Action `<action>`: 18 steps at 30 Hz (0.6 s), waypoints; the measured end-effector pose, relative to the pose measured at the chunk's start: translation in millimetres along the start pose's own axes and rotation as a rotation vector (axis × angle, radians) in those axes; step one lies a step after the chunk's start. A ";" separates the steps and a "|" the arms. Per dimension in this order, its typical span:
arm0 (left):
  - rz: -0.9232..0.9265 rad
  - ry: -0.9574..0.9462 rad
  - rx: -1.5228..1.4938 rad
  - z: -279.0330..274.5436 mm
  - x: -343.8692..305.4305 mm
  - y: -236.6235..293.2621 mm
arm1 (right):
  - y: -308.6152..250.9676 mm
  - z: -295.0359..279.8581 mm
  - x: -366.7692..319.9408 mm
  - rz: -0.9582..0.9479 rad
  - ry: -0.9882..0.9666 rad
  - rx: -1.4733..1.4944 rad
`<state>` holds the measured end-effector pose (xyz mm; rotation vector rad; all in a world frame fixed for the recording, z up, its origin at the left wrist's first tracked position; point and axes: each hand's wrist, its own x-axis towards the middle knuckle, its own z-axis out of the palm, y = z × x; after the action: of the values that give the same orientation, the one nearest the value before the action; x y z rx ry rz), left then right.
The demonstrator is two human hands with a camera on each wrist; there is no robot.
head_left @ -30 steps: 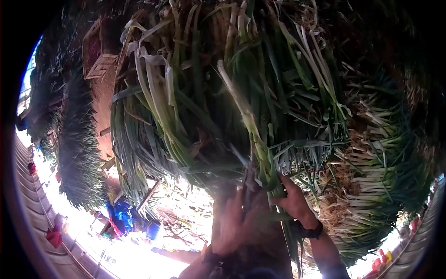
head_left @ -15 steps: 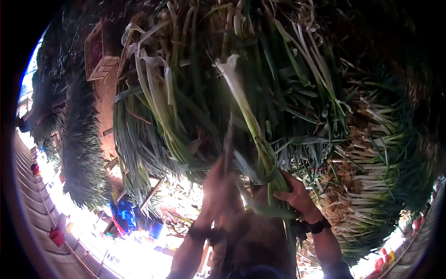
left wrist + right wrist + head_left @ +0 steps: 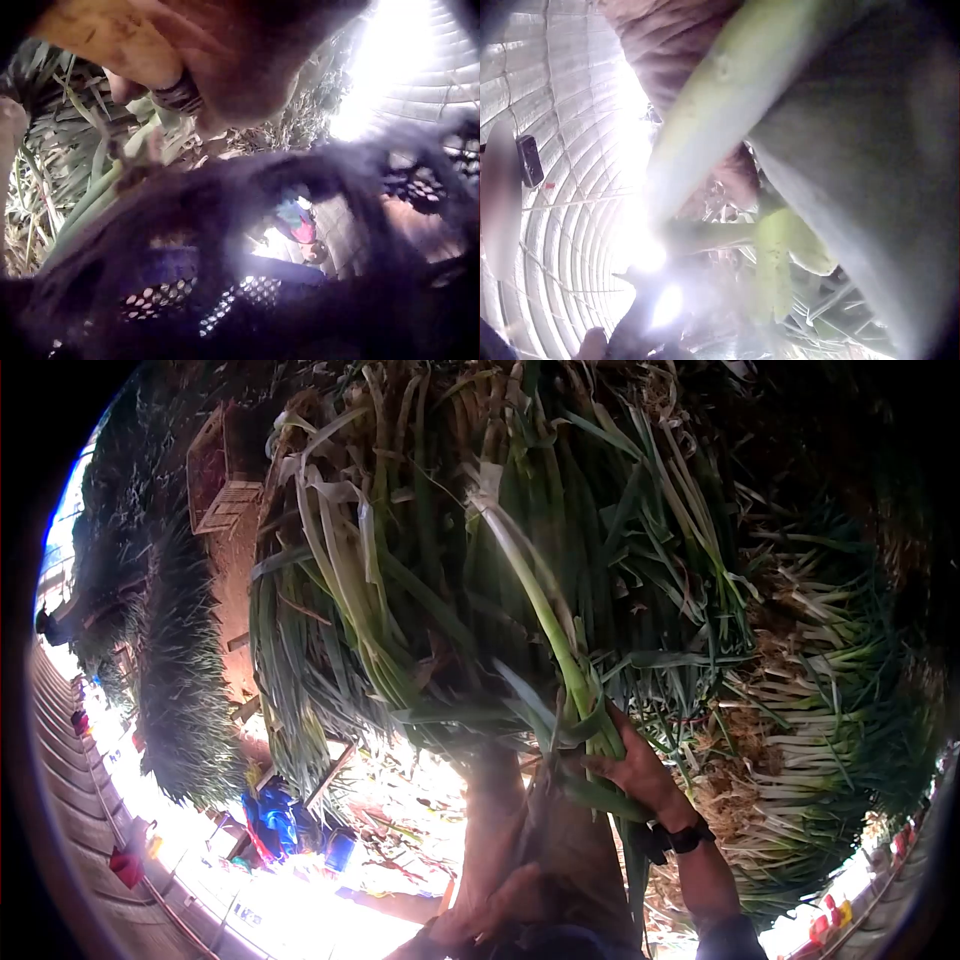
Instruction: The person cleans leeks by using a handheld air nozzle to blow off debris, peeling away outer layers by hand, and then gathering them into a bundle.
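Note:
A long leek-like stalk (image 3: 548, 610), white at its upper end and green below, leans over the pile. My right hand (image 3: 645, 772) grips its green lower part, thumb across the leaves. Below and to the left, my left hand (image 3: 500, 905) is blurred low by the body, curled round a dark narrow thing (image 3: 538, 815) that points up towards the stalk's leaves. In the left wrist view the left hand (image 3: 225, 56) fills the top, beside a dark striped band (image 3: 178, 94). Pale green stalks (image 3: 712, 105) cross close in the right wrist view.
A thick pile of leafy stalks (image 3: 450, 580) lies ahead. More stalks (image 3: 800, 730) with pale roots are heaped at the right, and a dark green row (image 3: 185, 670) stands at the left. A crate (image 3: 225, 505) is at upper left, blue material (image 3: 275, 815) at lower left.
My left hand has swung from beside the leaves down towards the body with the dark thing. My right hand keeps its grip; the stalk's upper end has shed some outer covering since the oldest frame.

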<state>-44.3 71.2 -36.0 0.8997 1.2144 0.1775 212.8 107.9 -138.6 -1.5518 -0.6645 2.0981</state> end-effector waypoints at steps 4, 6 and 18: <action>-0.094 -0.013 0.009 -6.1 14.7 17.8 | 3.8 -3.4 -1.2 -0.039 0.025 -0.148; -0.039 -0.018 0.037 -7.2 20.8 21.9 | -1.5 -7.9 -1.6 0.009 0.023 -0.184; -0.073 0.024 0.008 -6.2 14.9 34.9 | -5.8 -16.7 7.8 0.040 0.081 -0.245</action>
<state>-32.4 105.6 -23.6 0.8604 1.2695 0.1255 227.0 119.1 -145.1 -1.7841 -0.8957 2.0308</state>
